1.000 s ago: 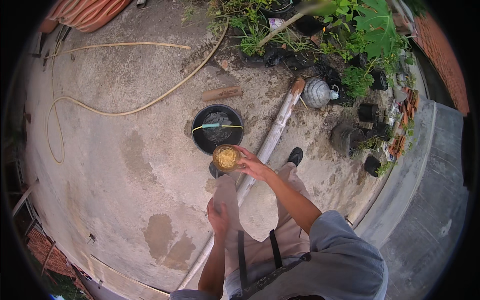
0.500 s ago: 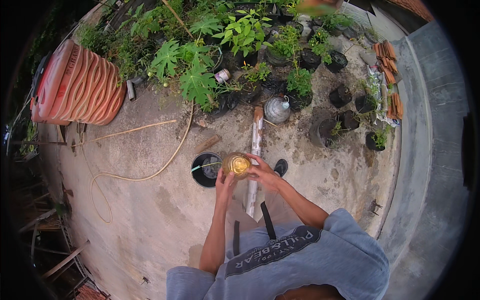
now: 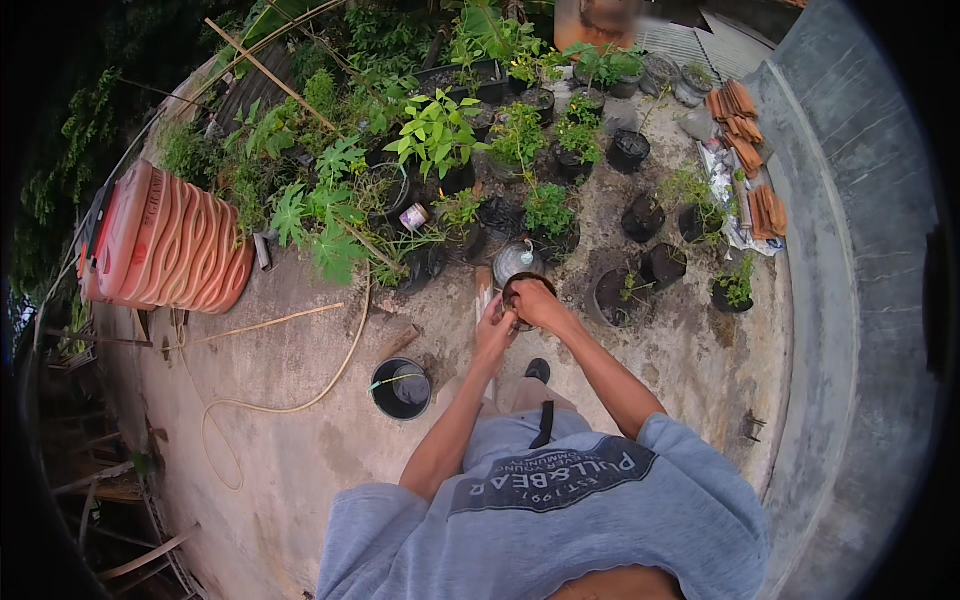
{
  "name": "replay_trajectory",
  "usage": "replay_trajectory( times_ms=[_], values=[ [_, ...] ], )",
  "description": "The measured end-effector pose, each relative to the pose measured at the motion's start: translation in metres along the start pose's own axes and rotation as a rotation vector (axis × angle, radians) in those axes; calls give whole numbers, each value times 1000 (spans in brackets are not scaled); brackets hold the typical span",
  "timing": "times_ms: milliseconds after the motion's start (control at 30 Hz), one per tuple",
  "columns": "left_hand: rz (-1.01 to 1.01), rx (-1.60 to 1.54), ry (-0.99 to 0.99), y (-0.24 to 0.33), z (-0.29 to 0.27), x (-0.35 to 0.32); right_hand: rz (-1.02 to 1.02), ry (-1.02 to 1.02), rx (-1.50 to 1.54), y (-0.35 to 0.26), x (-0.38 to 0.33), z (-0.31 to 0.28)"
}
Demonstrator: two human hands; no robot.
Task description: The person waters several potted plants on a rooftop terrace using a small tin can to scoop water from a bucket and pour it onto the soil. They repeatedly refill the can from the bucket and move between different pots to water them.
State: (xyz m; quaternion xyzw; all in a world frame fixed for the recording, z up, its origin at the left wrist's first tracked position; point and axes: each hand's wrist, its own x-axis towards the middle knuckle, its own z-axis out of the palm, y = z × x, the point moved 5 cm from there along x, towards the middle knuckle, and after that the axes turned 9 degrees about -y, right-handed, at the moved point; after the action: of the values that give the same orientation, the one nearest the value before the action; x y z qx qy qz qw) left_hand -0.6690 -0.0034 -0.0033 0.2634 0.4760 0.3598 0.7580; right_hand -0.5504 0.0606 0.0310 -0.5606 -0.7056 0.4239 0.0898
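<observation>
Here both hands, left hand (image 3: 495, 335) and right hand (image 3: 540, 300), seemingly clasp fingers around a small pot (image 3: 520, 290)

Between my left hand (image 3: 493, 335) and right hand (image 3: 540, 303) I see a small round container (image 3: 517, 293) with a dark brown rim, smooth and slightly glossy, its material hard to tell. Just beyond my fingertips stands a dull grey metal-looking watering can (image 3: 515, 260), and past it matt black plastic nursery pots (image 3: 640, 215). Below and left of my fingers the concrete floor (image 3: 300, 370) looks rough and stained, carrying a black plastic bucket (image 3: 400, 388), a smooth yellowish hose (image 3: 290, 405) and a ribbed, faintly glossy orange plastic tank (image 3: 165, 240).
</observation>
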Motion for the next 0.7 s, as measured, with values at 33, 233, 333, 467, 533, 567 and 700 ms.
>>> replay_trajectory(
  times_ms=[33,233,333,467,533,567,700],
  values=[
    [-16,21,11,3,-3,6,-14,-7,-31,-5,7,-7],
    [-47,63,19,26,3,35,-87,67,-166,0,28,-27],
    [-90,64,4,35,-8,67,-132,210,-39,-12,34,-51],
    [-91,107,12,60,-33,116,-106,553,172,-21,56,-82],
    [-109,142,-1,80,-49,140,23,646,163,-16,67,-91],
    [-106,201,-23,89,-60,154,83,695,156,-18,78,-97],
    [-150,149,-39,136,-81,193,509,291,1019,21,131,-55]
  ],
)
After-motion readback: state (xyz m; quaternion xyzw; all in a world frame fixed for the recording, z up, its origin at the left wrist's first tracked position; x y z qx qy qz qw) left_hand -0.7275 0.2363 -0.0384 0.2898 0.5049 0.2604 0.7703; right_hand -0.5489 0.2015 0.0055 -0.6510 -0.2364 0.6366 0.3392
